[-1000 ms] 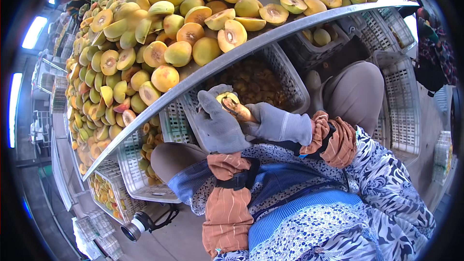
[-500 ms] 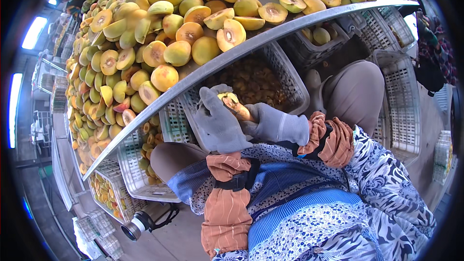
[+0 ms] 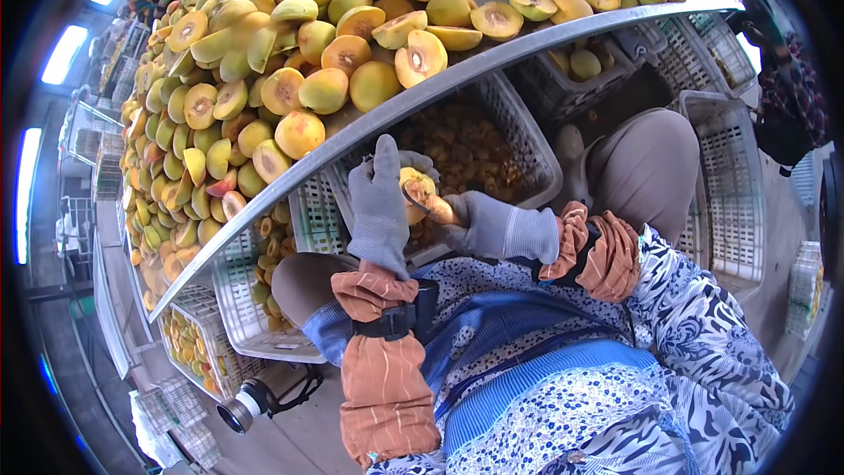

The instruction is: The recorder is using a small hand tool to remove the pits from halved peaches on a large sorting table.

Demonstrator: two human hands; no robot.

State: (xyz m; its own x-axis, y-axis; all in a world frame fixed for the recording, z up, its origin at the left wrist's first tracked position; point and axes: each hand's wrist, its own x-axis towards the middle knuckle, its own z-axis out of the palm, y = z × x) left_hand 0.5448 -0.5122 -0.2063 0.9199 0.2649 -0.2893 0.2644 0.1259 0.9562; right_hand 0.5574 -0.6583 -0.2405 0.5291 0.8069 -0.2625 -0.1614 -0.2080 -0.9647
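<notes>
My left hand [image 3: 380, 207], in a grey glove, holds a yellow peach half [image 3: 417, 186] over a white crate. Its index finger points up along the table rim while other fingers curl behind the fruit. My right hand [image 3: 501, 227], gloved alike, is closed round the handle of a small pitting tool [image 3: 440, 209]. That tool has a wooden-looking handle and a thin curved metal end, which touches the cut face of the peach half. Part of the handle is hidden in the right glove.
A metal-edged table [image 3: 369, 127] heaped with halved peaches [image 3: 347, 54] curves in front of me. Below it, a white crate [image 3: 536, 154] holds brownish scraps. More crates stand left [image 3: 264, 334] and right [image 3: 723, 185]. A strapped cylindrical object [image 3: 251, 405] lies low left. Other people show at both upper edges.
My left hand has turned and shifted left, its index finger now raised. More of the peach half's cut face shows, with the tool's curved end against it. The right hand stays nearly in place.
</notes>
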